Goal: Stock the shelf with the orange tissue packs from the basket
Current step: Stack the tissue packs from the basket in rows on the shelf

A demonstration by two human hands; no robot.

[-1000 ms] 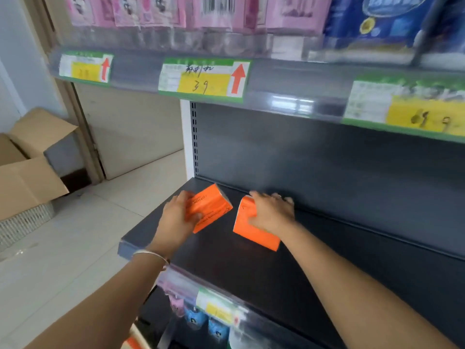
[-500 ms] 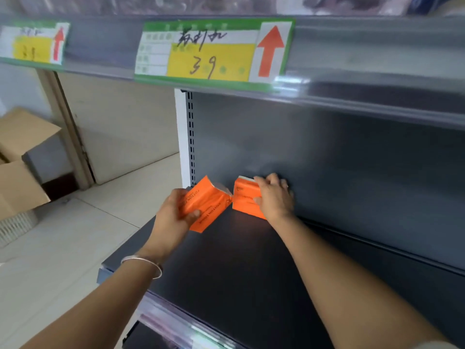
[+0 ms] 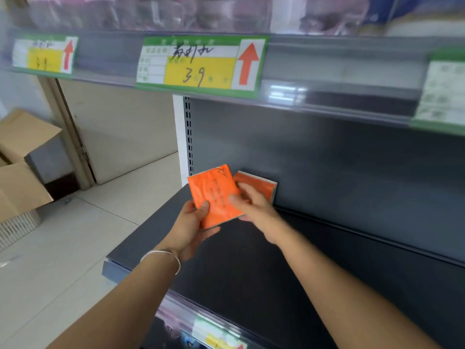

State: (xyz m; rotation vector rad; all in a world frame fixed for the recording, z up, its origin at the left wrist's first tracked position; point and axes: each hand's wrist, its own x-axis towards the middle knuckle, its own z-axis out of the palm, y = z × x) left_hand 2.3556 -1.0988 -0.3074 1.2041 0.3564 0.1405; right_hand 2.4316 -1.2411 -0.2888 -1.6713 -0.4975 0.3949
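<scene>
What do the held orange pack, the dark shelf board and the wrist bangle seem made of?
Orange rectangular tissue pack: thin plastic film, likely; faint sheen, wrinkles. Dark grey shelf board: probably painted metal; smooth, matte. Thin silvery wrist bangle: apparently metal; bright glints.

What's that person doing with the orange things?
A person is stocking a dark shelf with tissues. Both hands hold one orange pack: the left hand grips its lower left corner, and the right hand pinches its right edge. It looks tilted and not yet set down. A second pack already stands at the back of the shelf, just behind it.
</scene>
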